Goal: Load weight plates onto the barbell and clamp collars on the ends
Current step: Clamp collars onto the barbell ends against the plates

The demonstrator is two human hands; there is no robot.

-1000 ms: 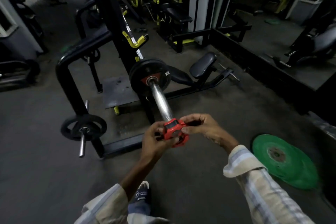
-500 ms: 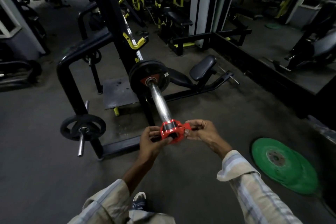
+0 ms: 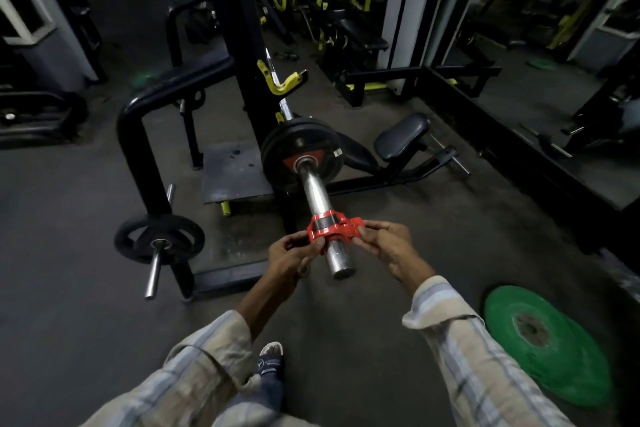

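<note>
collar [image 3: 331, 226]: red clamp collar, ringed around the barbell sleeve a little in from its near end; a dark band shows on its top; its lever side points toward the right hand; whether the lever is latched, cannot tell
barbell sleeve [image 3: 317, 194]: bare chrome, running from the plates toward the camera; flat end face [image 3: 343, 272] pokes out past the collar; open stretch of sleeve between collar and plates
left hand [image 3: 291, 258]: fingers closed on the collar's left side, pinching it from below and the side
right hand [image 3: 386, 246]: thumb and fingers closed on the collar's right lug; wrist bent inward
plates [image 3: 300, 152]: black plates stacked on the sleeve, red wedge mark by the hub; seated at the inner end, well apart from the collar
rack [image 3: 242, 45]: black upright with yellow hook [image 3: 282, 81] above the plates; the bar's thin shaft runs up past the hook
storage peg [image 3: 154, 270]: chrome peg on the frame at left, carrying a black plate [image 3: 159, 239]
green plate [image 3: 550, 343]: lying flat on the floor at right, near the right sleeve; looks like more than one stacked, count unclear
floor [image 3: 363, 322]: dark grey; one shoe [image 3: 270, 359] visible between the forearms
sleeves: pale checked shirt on both arms
</note>
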